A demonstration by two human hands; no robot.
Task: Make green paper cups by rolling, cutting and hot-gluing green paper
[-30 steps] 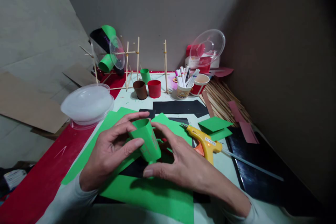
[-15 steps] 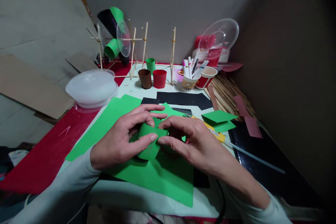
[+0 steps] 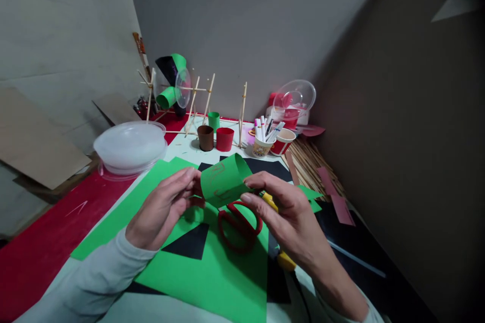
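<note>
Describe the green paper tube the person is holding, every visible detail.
The green paper tube looks like thin card curled into a short cylinder, with reddish-brown lines drawn on its outside. It lies nearly sideways, tilted so its open end faces up and to the right; the left end is partly hidden. The right hand pinches its right edge, and the left hand is at its left end, above the large green sheet.
</note>
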